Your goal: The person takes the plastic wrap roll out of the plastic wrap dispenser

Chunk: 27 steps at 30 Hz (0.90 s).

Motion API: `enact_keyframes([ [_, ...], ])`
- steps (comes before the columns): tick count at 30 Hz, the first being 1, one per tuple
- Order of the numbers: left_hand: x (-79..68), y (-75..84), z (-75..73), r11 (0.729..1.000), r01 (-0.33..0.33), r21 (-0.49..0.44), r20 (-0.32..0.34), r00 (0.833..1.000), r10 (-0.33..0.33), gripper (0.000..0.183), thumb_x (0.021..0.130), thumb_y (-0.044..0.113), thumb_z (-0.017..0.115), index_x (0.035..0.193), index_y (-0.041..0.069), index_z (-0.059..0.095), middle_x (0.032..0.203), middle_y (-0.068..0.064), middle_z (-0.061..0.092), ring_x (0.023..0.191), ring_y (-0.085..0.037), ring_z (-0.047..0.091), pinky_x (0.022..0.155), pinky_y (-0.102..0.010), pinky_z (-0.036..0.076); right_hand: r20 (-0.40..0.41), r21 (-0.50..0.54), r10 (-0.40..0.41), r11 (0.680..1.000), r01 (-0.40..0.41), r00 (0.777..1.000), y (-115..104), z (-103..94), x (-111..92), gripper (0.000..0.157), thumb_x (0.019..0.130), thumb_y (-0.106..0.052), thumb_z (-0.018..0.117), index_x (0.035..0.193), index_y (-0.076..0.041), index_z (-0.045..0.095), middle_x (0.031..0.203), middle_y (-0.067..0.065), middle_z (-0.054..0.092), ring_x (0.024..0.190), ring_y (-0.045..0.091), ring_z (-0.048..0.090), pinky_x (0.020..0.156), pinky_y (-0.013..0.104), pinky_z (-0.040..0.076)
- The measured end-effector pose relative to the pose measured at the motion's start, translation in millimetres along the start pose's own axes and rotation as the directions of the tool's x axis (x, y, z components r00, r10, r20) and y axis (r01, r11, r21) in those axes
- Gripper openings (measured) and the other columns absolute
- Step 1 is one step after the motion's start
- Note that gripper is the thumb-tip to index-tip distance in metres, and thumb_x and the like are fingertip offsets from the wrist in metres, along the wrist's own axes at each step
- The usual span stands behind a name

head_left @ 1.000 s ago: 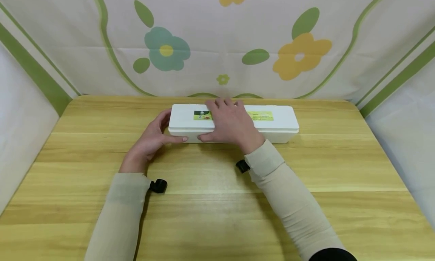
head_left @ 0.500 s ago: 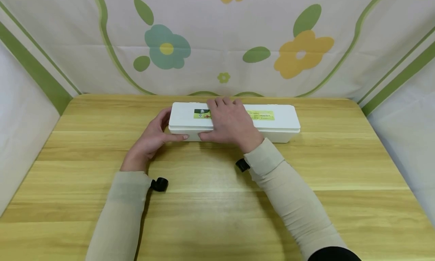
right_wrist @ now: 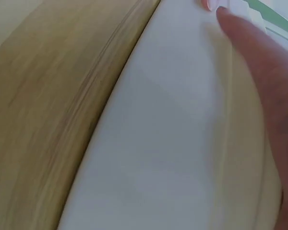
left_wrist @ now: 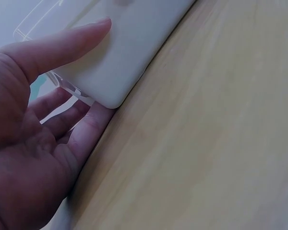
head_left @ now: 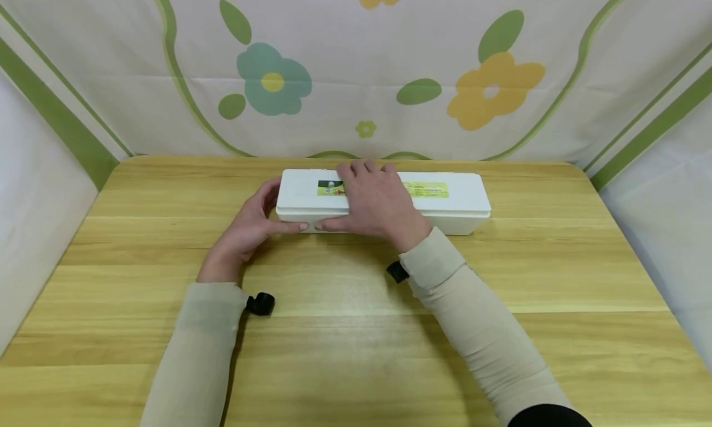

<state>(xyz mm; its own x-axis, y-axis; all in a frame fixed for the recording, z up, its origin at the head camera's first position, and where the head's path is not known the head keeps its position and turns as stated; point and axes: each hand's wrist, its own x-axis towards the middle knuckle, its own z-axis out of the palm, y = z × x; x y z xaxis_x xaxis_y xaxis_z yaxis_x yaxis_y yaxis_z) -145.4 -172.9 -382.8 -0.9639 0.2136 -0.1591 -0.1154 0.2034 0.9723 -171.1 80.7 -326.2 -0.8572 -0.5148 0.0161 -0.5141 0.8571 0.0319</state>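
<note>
Near the 12 o'clock edge of the tabletop (head_left: pixel 334 346), a long white box (head_left: pixel 445 206) sits with its lid (head_left: pixel 467 191) on. It stretches from 9 o'clock to 3 o'clock. A green and yellow label (head_left: pixel 428 190) is stuck on the lid, and part of it is covered.

At the box's 9 o'clock end, the left hand (head_left: pixel 247 226) grips the box. Its thumb lies on the 6 o'clock side, and its other fingers go round the end, with their tips hidden. Around the middle, a bit toward 9 o'clock, the right hand (head_left: pixel 378 204) holds the box from above. Its fingers reach over the lid toward 12 o'clock, and its thumb is on the 6 o'clock side. The 2 thumb tips are just beside each other.

The box looks like thin plastic, so it is probably light, but what is inside can't be seen. Its smooth sides may be slippy, and a hard squeeze might bend them in. A good place to hold it would be low down at the 2 short ends, at 9 and 3 o'clock. Holding only the lid might make it pop off
</note>
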Motion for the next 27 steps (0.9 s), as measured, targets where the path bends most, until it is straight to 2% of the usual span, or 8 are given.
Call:
enact_keyframes([
  [8, -0.7, -0.8, -0.8, 0.999, -0.006, 0.035, 0.008, 1.000, 0.006, 0.104, 0.085, 0.006, 0.091, 0.169, 0.018, 0.031, 0.170, -0.006, 0.040, 0.163, -0.024, 0.027, 0.134, -0.050, 0.022, 0.010, -0.011, -0.005, 1.000, 0.005, 1.000, -0.6, -3.0, 1.9, 0.105, 0.083, -0.090, 0.064, 0.151, -0.011, 0.052, 0.143, 0.012, 0.065, 0.134, 0.033, 0.062, 0.106, 0.054, 0.051],
  [14, -0.1, -2.1, -0.7, 0.999, -0.004, 0.032, 0.011, 1.000, 0.004, 0.104, 0.085, 0.006, 0.091, 0.169, 0.018, 0.030, 0.170, -0.007, 0.040, 0.163, -0.025, 0.027, 0.134, -0.051, 0.021, 0.038, -0.043, 0.014, 0.999, -0.012, 0.999, -10.2, -2.8, 3.8, 0.107, 0.082, -0.090, 0.061, 0.145, -0.005, 0.052, 0.142, 0.015, 0.064, 0.132, 0.034, 0.061, 0.105, 0.055, 0.050],
  [18, 0.6, -1.7, 0.0, 1.000, 0.000, 0.030, 0.014, 1.000, 0.000, 0.105, 0.085, 0.007, 0.091, 0.169, 0.018, 0.029, 0.171, -0.006, 0.038, 0.164, -0.025, 0.025, 0.134, -0.052, 0.021, 0.025, -0.061, 0.031, 0.998, -0.029, 0.999, -13.5, -0.8, 4.0, 0.106, 0.081, -0.091, 0.061, 0.145, -0.007, 0.050, 0.142, 0.012, 0.064, 0.132, 0.031, 0.061, 0.106, 0.054, 0.050],
  [23, 0.8, -0.6, 1.5, 1.000, -0.002, 0.025, 0.011, 1.000, 0.002, 0.105, 0.085, 0.007, 0.092, 0.169, 0.018, 0.030, 0.171, -0.005, 0.038, 0.164, -0.024, 0.024, 0.134, -0.052, 0.020, -0.005, -0.077, 0.022, 0.997, -0.023, 1.000, -14.1, 1.1, 4.6, 0.103, 0.081, -0.089, 0.063, 0.142, -0.007, 0.052, 0.135, 0.014, 0.066, 0.124, 0.032, 0.064, 0.099, 0.054, 0.053],
  [27, 0.0, 1.6, 1.9, 0.999, -0.006, 0.035, 0.007, 1.000, 0.005, 0.104, 0.085, 0.009, 0.092, 0.169, 0.018, 0.031, 0.171, -0.005, 0.038, 0.165, -0.023, 0.022, 0.135, -0.050, 0.019, -0.043, -0.106, -0.001, 0.994, -0.003, 0.999, -15.2, 1.4, 5.3, 0.095, 0.082, -0.085, 0.063, 0.133, -0.005, 0.057, 0.126, 0.014, 0.069, 0.112, 0.031, 0.067, 0.087, 0.051, 0.056],
])
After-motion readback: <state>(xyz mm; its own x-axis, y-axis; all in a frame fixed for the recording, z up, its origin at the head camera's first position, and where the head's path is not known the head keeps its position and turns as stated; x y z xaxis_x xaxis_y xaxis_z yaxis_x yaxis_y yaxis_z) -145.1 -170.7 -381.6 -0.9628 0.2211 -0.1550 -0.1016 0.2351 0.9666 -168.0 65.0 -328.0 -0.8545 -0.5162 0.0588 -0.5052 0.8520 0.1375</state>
